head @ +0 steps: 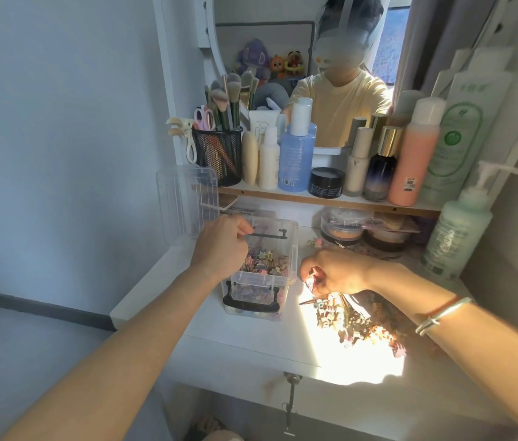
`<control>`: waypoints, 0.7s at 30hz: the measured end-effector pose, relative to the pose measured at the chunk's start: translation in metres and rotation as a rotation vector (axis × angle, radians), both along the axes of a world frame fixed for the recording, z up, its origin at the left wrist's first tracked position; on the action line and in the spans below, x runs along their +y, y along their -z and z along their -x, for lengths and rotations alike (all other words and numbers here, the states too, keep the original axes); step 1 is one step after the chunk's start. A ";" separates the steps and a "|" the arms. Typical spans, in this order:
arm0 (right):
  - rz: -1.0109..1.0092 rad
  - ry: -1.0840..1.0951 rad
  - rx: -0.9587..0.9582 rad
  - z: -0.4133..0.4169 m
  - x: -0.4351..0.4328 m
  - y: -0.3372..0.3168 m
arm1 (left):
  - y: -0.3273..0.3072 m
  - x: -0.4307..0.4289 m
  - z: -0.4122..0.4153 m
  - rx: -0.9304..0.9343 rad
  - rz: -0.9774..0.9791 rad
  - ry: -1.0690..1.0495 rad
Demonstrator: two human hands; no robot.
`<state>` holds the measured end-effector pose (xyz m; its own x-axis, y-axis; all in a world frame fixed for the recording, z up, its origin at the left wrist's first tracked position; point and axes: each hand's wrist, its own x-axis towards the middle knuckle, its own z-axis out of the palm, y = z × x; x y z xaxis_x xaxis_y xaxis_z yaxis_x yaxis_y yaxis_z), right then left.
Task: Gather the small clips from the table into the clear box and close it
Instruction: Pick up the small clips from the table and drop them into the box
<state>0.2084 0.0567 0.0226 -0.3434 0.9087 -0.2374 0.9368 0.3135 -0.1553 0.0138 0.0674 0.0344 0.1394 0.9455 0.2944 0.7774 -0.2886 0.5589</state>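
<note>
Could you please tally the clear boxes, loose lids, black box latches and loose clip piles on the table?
Box: 1
Lid: 1
Latches: 2
Clip pile: 1
Total: 5

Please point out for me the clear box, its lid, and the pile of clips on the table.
clear box [260,279], head view, front rim.
lid [187,198], head view, middle of its clear panel.
pile of clips [356,323], head view, centre of the sunlit heap.
</note>
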 end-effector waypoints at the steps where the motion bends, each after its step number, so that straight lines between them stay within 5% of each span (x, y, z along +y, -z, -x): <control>1: -0.014 0.005 0.003 0.000 0.000 0.000 | 0.000 0.000 0.000 0.000 0.002 0.000; 7: -0.169 0.088 0.213 -0.012 0.006 -0.024 | 0.000 -0.001 0.000 -0.006 0.011 0.005; 14: -0.300 0.085 0.668 0.032 0.007 -0.077 | 0.000 0.000 0.000 -0.009 0.009 0.003; 18: -0.170 -0.048 0.456 0.050 0.001 -0.075 | -0.001 -0.001 0.000 -0.004 -0.005 0.009; 21: -0.136 0.086 0.544 0.031 0.000 -0.073 | -0.001 0.000 0.000 -0.007 -0.006 -0.003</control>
